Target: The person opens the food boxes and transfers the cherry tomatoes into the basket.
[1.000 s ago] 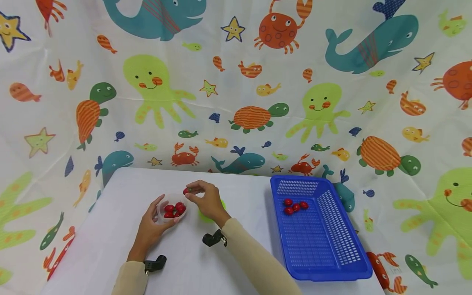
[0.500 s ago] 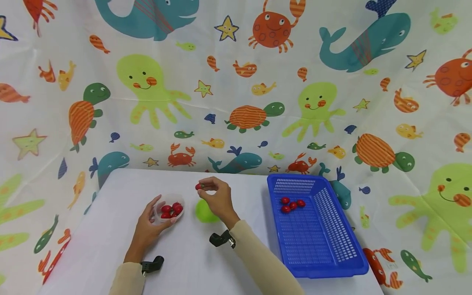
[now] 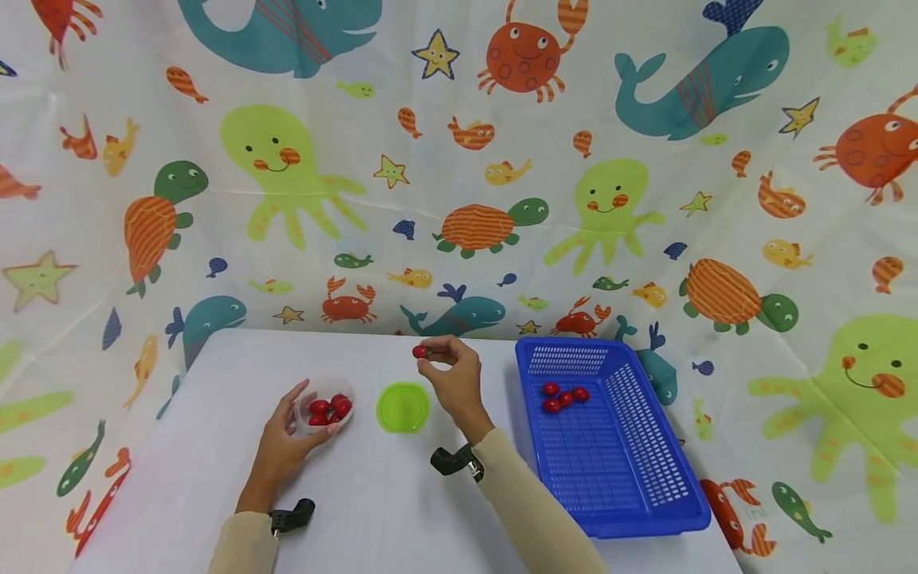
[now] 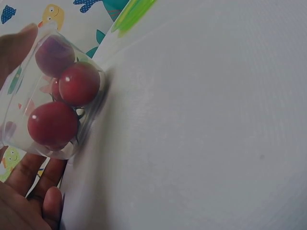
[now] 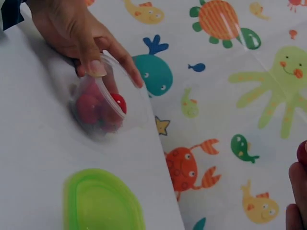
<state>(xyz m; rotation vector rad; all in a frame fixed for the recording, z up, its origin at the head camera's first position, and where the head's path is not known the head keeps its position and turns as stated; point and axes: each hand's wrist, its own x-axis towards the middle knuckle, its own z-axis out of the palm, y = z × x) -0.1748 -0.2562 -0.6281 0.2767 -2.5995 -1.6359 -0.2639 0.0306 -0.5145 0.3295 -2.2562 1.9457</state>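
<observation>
My left hand (image 3: 281, 448) holds a clear plastic container (image 3: 328, 383) on the white table, fingers along its far left side and thumb in front. Several red cherry tomatoes (image 4: 53, 123) lie inside it. Between thumb and fingertips my right hand (image 3: 462, 387) pinches one cherry tomato (image 3: 420, 351), its green stem visible, raised above the table's back part. Only a sliver of that tomato (image 5: 302, 153) shows at the right wrist view's edge. A lime-green lid (image 3: 403, 408) lies on the table between the two hands.
At the right stands a blue plastic basket (image 3: 610, 478) with several cherry tomatoes (image 3: 566, 398) near its back left. Behind the table (image 3: 373, 502) hangs a white curtain (image 3: 430, 183) printed with sea animals.
My right hand has moved right, away from the container, carrying the cherry tomato past the green lid, which is now uncovered. The left hand still holds the container in place.
</observation>
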